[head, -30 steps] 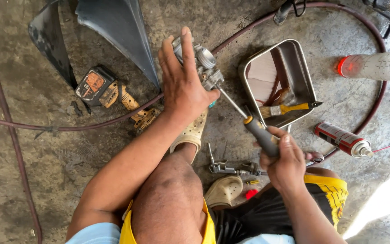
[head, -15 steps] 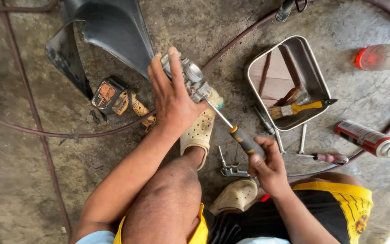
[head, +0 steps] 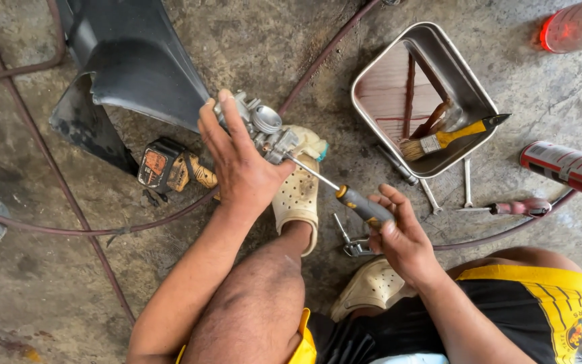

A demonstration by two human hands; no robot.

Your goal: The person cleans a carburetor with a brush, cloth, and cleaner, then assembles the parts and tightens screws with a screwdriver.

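Item: small grey cast-metal carburettor with a round silver cap. It is held above the stained concrete floor, over the toe of a cream perforated clog, just beside the black plastic vehicle fender.

Left hand: fingers wrapped from the left around the carburettor body, a closed grip carrying its weight.

Right hand: closed around the grey handle with orange collar of a long-shafted screwdriver. The steel shaft runs up and left, and its tip meets the carburettor's right side.

Surroundings:
- Rectangular stainless-steel tray, upper right, tilted to the frame, holding a yellow-handled paintbrush that lies across its lower corner.
- Red-and-white aerosol spray can lying on its side at the right edge, well apart from the hands.
- Red-handled screwdriver flat on the floor below the tray.
- Slim steel wrenches between tray and red-handled screwdriver.
- Black-and-orange cordless tool battery beside the fender, left of the left hand.
- Dark red rubber hose trailing across the floor under the left forearm.
- Second cream clog below the right hand.
- Black-and-yellow shorts, lower right.
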